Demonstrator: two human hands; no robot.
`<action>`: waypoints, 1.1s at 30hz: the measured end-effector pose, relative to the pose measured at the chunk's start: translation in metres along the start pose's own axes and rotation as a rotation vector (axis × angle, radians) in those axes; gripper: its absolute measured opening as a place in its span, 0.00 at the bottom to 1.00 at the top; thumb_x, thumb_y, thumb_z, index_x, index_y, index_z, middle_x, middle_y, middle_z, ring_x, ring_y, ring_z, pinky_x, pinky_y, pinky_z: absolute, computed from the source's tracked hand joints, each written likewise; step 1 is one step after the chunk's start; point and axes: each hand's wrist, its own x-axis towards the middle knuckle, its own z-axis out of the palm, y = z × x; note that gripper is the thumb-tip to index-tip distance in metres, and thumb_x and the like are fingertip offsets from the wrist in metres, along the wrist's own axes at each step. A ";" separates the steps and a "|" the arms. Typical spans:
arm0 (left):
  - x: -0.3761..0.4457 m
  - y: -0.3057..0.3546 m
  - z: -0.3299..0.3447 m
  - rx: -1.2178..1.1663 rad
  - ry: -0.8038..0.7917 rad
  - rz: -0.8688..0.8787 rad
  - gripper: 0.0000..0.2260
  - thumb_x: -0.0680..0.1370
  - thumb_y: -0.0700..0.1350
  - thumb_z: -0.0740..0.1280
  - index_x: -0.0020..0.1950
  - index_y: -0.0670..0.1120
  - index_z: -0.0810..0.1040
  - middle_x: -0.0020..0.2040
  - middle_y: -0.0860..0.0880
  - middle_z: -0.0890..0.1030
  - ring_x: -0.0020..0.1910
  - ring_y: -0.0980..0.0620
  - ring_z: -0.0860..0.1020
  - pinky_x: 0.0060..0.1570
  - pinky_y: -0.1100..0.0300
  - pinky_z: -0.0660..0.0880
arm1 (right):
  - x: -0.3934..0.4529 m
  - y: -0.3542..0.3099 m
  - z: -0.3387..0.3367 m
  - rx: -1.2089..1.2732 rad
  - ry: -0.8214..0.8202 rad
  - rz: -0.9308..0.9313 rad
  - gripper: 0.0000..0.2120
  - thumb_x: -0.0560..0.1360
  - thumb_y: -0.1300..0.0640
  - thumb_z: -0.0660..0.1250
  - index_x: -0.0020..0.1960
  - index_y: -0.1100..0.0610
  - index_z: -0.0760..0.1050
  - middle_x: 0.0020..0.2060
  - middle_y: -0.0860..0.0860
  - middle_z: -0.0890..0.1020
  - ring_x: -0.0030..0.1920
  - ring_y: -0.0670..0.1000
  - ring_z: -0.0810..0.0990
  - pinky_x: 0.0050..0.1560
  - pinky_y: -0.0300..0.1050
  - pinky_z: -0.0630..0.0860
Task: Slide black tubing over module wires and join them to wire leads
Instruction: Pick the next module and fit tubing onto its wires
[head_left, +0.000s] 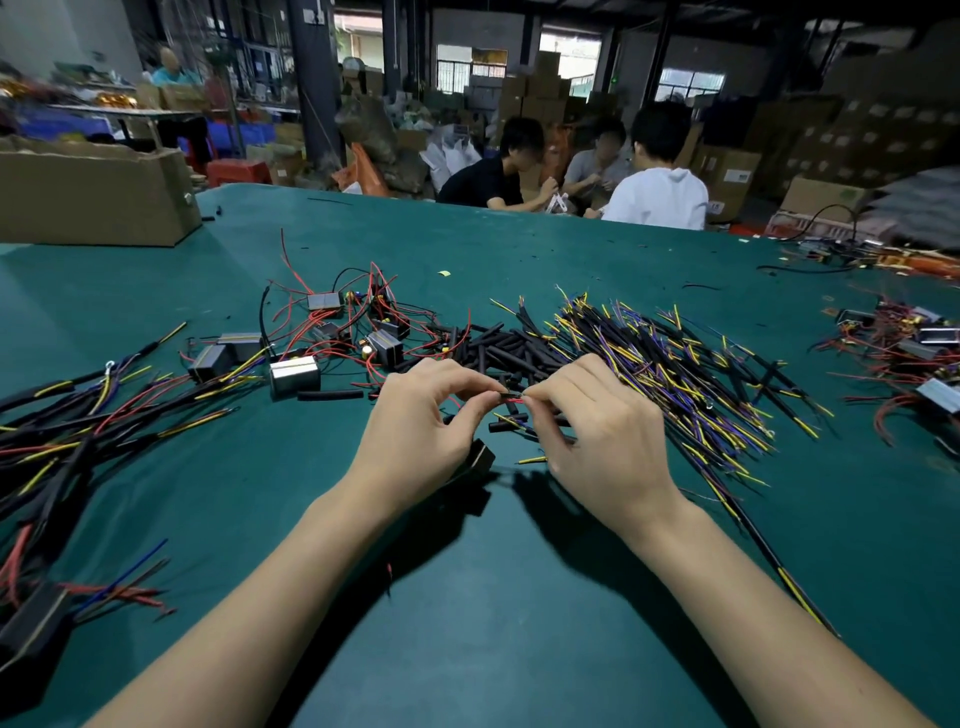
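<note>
Frame centre: left hand and right hand pinch a red wire; black module half hidden under left palm, joint too small to resolve.

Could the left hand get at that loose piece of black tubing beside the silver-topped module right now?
Probably not yet: the path over the green table is free, but the left hand and right hand both pinch a red wire. The tubing lies nearby.
</note>
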 end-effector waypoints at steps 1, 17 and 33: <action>0.000 -0.002 0.001 0.021 0.001 0.003 0.03 0.75 0.40 0.71 0.46 0.46 0.84 0.41 0.53 0.82 0.46 0.50 0.78 0.52 0.45 0.72 | 0.000 -0.003 0.001 0.052 -0.019 0.085 0.05 0.74 0.60 0.67 0.39 0.58 0.78 0.35 0.48 0.79 0.40 0.53 0.78 0.32 0.47 0.73; -0.004 -0.020 0.015 0.020 0.049 -0.018 0.03 0.76 0.39 0.68 0.48 0.44 0.80 0.43 0.51 0.81 0.43 0.51 0.77 0.47 0.55 0.74 | 0.011 0.095 0.004 -0.271 -0.435 0.969 0.07 0.75 0.57 0.65 0.49 0.56 0.82 0.49 0.57 0.83 0.52 0.60 0.79 0.45 0.47 0.70; -0.005 -0.018 0.015 0.006 0.081 0.047 0.02 0.76 0.41 0.70 0.47 0.46 0.81 0.40 0.52 0.81 0.40 0.53 0.77 0.43 0.57 0.73 | 0.031 0.082 0.045 -0.221 -0.556 0.681 0.07 0.76 0.54 0.67 0.52 0.54 0.80 0.51 0.54 0.82 0.55 0.58 0.78 0.49 0.48 0.73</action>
